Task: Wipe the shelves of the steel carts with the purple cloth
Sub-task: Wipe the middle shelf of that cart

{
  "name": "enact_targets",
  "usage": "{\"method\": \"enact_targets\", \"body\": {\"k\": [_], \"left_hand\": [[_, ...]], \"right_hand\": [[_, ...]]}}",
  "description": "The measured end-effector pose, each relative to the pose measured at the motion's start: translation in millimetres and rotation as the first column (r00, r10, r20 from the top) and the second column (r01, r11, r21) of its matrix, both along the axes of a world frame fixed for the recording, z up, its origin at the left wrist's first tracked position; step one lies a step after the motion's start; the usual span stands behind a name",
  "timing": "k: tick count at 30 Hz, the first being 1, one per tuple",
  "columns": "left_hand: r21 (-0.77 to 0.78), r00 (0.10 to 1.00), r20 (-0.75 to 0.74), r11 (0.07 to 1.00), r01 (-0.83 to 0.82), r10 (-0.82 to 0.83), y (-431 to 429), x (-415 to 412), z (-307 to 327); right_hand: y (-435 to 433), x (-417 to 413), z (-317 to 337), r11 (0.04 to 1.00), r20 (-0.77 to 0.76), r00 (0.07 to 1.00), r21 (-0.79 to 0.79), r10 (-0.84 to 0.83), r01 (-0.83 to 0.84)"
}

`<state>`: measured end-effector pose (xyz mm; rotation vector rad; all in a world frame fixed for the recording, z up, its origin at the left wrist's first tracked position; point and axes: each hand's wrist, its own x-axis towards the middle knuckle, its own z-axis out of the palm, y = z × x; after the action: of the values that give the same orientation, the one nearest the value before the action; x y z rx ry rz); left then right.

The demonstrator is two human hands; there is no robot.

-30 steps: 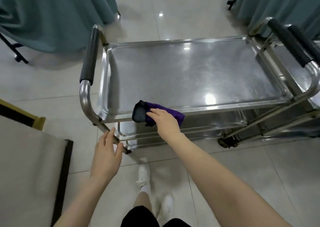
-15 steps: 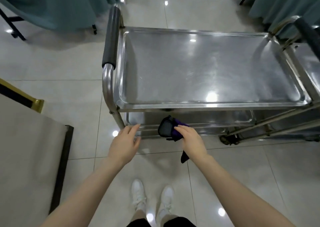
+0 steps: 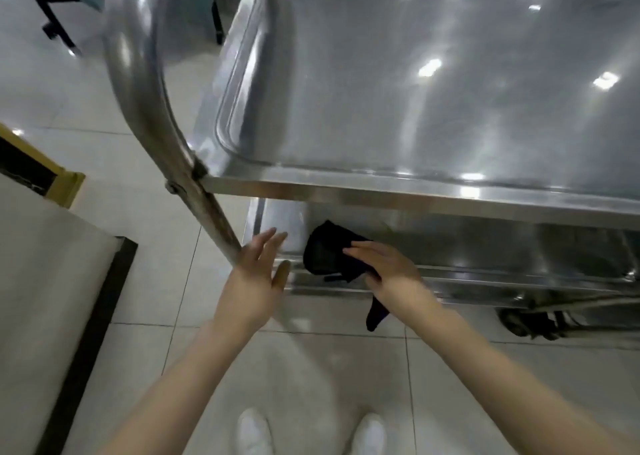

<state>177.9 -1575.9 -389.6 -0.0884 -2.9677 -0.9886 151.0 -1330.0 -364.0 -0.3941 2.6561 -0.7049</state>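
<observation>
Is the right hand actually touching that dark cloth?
Touching. The head view shows the right hand with fingers flat on the purple cloth, no gap.

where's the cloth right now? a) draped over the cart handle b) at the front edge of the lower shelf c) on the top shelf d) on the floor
b: the cloth sits on the lower shelf, beneath the top shelf, with the right hand on it.
</observation>
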Motion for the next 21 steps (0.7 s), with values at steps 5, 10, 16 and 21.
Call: {"method": "enact_targets", "body": {"k": [5,10,16,21], "left_hand": [[0.007,0.949,-0.315,1.0,0.018,-0.015,10.1,-42.9,-82.0],[-0.225,0.943,-0.308,0.953,-0.203,0.129,14.6,-67.8,-124.7],[-0.3,0.879,-0.475,0.946,-0.122,-0.037,20.4,-93.8,-124.4],[-0.347,0.914,-0.403,0.932,-0.099,-0.053,8.0,-106.3,-106.8]], "right_hand": [[-6.6,-39.4,-70.5,0.982,-0.208,0.962,-0.03,0.179,-0.189],[-23.7,-61.1,-102.1,0.949,-0.424,0.861,-0.007,0.281,-0.314],[-40.6,-55.5,-119.9,0.92,-0.552,0.737,0.197,0.391,-0.34],[-45.7,-59.7,-118.2,0.884,-0.495,0.733,0.226,0.466,-0.409]]}}
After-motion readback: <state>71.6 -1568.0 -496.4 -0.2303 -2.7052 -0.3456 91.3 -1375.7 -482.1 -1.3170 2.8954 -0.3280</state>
